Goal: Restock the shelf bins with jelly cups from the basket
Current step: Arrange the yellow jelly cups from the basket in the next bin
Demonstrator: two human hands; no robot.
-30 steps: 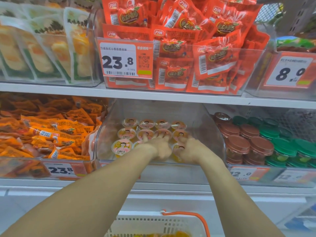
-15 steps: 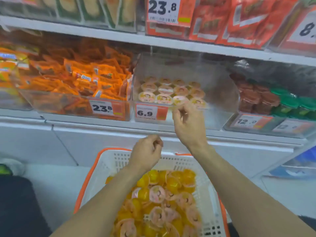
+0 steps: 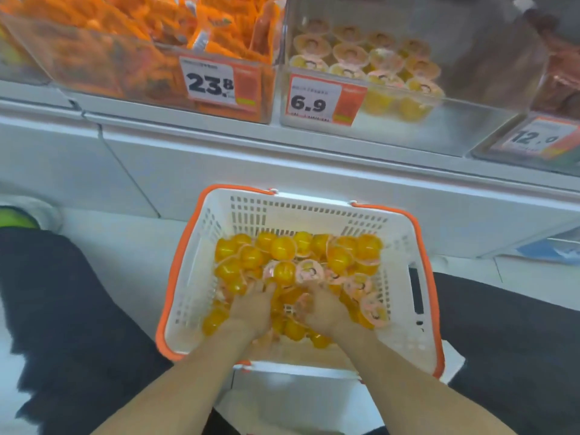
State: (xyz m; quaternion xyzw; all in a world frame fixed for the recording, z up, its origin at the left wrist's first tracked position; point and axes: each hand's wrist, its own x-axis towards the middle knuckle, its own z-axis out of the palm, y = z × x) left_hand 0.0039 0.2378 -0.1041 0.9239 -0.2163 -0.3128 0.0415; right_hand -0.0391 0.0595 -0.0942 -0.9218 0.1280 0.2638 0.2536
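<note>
Yellow jelly cups (image 3: 284, 273) lie heaped in the white basket (image 3: 398, 312) with its orange rim, on the floor just below the shelf. Both hands are down among them: the left hand (image 3: 251, 312) and the right hand (image 3: 323, 312) sit side by side near the middle of the heap, fingers dug in between cups. Whether either grip has closed round a cup I cannot tell; the fingertips are buried and blurred. Up on the shelf, the clear bin (image 3: 489, 58) behind the 6.9 price tag (image 3: 323, 100) holds a few rows of cups at its left side, its right side bare. These cups look small, light and stiff-walled, with smooth plastic that may slip and thin peel-off lids that could tear. Best taken round the wall below the rim, several at once.
</note>
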